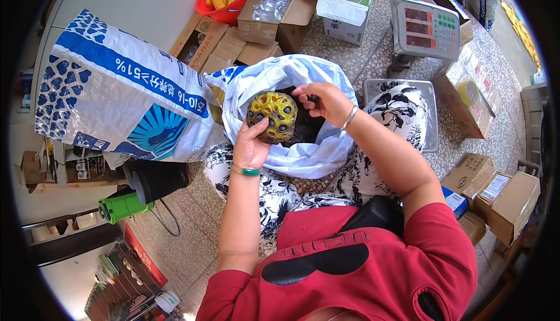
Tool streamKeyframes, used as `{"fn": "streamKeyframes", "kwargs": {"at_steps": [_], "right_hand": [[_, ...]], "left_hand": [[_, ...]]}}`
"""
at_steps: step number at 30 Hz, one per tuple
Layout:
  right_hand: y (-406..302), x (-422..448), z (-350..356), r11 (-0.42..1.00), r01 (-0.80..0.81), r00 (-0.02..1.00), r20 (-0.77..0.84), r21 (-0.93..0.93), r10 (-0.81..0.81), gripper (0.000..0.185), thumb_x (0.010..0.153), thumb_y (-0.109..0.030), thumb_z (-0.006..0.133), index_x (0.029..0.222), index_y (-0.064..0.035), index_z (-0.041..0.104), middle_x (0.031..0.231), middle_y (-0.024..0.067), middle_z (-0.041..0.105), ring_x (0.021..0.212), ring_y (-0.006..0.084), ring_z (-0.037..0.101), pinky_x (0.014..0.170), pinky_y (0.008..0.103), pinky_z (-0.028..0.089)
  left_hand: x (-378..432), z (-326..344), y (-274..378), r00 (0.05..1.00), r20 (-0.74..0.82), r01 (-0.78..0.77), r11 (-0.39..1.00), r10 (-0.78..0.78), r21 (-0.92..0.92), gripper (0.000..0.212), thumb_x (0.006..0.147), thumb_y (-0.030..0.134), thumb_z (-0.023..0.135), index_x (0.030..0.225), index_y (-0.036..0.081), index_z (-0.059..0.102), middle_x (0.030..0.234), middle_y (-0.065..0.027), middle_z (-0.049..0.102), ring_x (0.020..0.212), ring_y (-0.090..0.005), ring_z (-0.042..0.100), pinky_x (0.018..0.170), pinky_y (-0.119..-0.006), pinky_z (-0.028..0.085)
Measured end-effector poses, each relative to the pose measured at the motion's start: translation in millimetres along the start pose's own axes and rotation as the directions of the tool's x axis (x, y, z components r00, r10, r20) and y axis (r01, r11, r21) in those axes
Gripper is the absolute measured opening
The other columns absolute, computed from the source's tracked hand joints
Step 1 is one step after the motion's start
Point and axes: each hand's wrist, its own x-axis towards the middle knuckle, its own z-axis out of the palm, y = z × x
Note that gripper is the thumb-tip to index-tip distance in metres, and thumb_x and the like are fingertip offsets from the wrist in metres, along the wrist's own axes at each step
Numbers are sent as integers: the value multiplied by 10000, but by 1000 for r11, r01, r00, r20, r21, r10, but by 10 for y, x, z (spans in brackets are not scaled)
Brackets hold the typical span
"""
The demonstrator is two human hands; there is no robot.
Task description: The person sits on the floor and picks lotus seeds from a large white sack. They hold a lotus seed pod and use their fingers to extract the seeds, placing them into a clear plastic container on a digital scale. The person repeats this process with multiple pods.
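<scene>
My left hand [253, 145] grips a yellow-green lotus seed pod [272, 116] from its near side, thumb across its face. Dark seeds sit in several of the pod's holes, while other holes look hollow. To the right of the pod, my right hand [323, 102] has its fingers curled around a small dark object [313, 98], mostly hidden by the fingers. Both hands are over the opening of a white woven sack [302, 163] with its rim rolled down, standing between my knees. Dark contents [311, 125] show inside it, too shadowed to make out.
A large printed woven sack [109, 89] lies at the left. Beyond are a red basin [202, 3] of corn cobs, a cardboard box [258, 30] and a white box [343, 16]. A digital scale [424, 27], a clear plastic tray [431, 115] and cartons [470, 172] stand at the right.
</scene>
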Motion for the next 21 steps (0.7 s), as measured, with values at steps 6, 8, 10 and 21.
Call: {"fn": "streamKeyframes", "kwargs": {"at_steps": [6,8,10,21], "right_hand": [[167,-1,20,888,156,988,54,-432,-147,262,879,-276,522,873,-25,598,633,-31,475,562,47,400,476,200,335],[161,-36,94,676,280,949,91,-681,-301,239,895,-256,498,891,-38,598,651,-47,469,590,25,392,485,192,330],[247,13,19,573,382,911,189,-725,-368,240,897,-249,492,917,-34,598,671,-45,493,591,26,407,500,196,347],[165,-62,97,750,155,988,118,-643,-103,212,885,-236,500,877,-50,601,643,-4,513,558,87,438,504,224,362]], "left_hand": [[26,-37,-89,1000,13,7,999,-8,34,427,765,5,609,1161,35,451,1095,-77,544,1000,-203,536,881,-349,427],[17,-59,-102,1000,8,15,998,-16,66,426,757,8,621,1150,38,461,1086,-72,550,991,-197,539,878,-340,427],[29,-63,-113,999,4,32,997,-32,73,424,745,6,633,1136,40,474,1071,-67,557,985,-193,541,876,-332,428],[93,-194,-10,992,121,-23,933,-23,360,616,690,15,685,1234,46,398,1135,-72,494,1053,-182,482,915,-333,385]]}}
